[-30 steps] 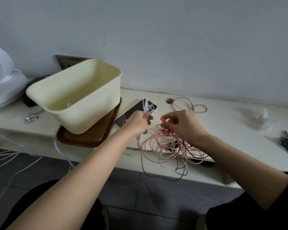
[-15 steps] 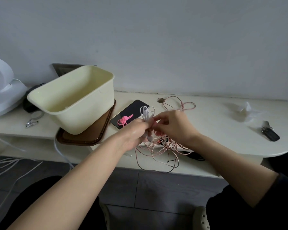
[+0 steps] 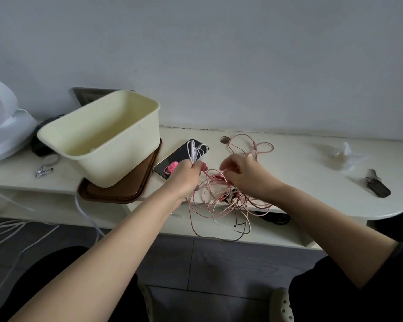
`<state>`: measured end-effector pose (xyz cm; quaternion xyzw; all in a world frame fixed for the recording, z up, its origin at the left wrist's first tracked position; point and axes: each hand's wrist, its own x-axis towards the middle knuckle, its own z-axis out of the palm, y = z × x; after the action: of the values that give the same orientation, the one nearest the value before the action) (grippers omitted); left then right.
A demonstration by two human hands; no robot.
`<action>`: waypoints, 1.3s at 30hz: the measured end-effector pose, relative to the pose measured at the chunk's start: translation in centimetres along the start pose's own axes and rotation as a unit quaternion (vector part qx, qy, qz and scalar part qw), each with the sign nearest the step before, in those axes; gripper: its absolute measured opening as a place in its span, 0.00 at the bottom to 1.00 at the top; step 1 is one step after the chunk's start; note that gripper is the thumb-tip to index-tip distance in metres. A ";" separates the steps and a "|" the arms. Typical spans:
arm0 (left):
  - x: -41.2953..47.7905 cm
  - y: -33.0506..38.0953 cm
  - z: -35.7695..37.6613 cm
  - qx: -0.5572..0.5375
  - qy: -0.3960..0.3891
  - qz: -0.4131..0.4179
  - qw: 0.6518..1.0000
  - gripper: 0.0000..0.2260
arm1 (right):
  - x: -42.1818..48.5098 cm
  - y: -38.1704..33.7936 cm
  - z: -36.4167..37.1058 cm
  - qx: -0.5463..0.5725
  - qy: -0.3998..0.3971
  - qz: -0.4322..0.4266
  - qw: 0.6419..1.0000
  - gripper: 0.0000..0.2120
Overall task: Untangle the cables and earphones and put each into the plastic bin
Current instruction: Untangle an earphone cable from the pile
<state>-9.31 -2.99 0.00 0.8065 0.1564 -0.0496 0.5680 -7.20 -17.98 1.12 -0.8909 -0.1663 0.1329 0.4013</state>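
Observation:
My left hand grips a folded bundle of white earphone cord, its loops sticking up above the fist, and a pink strand runs out of the same fist. My right hand has its fingers curled down into a tangle of thin pink cables that spreads over the desk's front edge and hangs below it. One pink loop lies farther back. The cream plastic bin stands tilted at the left, resting on a brown tray.
A dark phone with a pink cable tie on it lies between bin and hands. A white fan base stands far left, crumpled clear plastic and a dark key fob right. White cords trail on the floor.
The hands met at the white bundle, then separated; my left hand keeps the white bundle, my right hand moved right onto the pink tangle. The phone and pink tie are uncovered.

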 end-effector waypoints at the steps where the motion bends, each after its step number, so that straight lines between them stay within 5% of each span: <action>1: 0.0 0.1 0.0 0.003 0.008 0.006 1.000 0.12 | -0.1 0.0 0.3 -0.027 -0.032 -0.002 0.999 0.07; 7: -0.6 0.4 0.4 0.052 0.003 0.034 0.998 0.14 | -0.1 -0.2 1.2 0.028 -0.025 -0.005 0.999 0.11; 11: -0.9 0.4 0.8 0.089 0.018 0.058 0.994 0.14 | 0.1 -0.2 1.7 0.237 -0.019 0.025 0.971 0.06; 15: -1.1 0.6 0.7 0.087 0.022 0.061 0.994 0.13 | 0.0 0.0 1.8 0.302 -0.022 0.060 0.951 0.06; 20: -1.2 1.0 0.6 0.083 0.002 0.050 0.995 0.11 | 0.0 0.2 1.8 0.295 0.001 0.122 0.948 0.14; 29: -1.4 0.6 0.6 0.151 -0.067 0.110 0.980 0.09 | -0.1 0.5 1.8 0.304 0.012 0.166 0.938 0.10; 32: -1.7 0.7 0.9 0.096 -0.103 0.076 0.987 0.09 | -0.1 0.5 1.9 0.290 0.002 0.182 0.939 0.14; 36: -1.3 0.5 0.6 0.062 -0.098 0.050 0.992 0.19 | 0.0 0.4 2.0 0.274 -0.013 0.139 0.951 0.17; 39: -1.3 0.7 0.1 0.051 -0.124 0.060 0.989 0.12 | 0.1 0.3 2.0 0.290 -0.023 0.101 0.952 0.15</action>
<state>-10.31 -3.54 0.90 0.8302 0.0335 -0.1226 0.5428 -7.81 -16.81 -0.35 -0.7451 -0.0391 0.2360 0.6226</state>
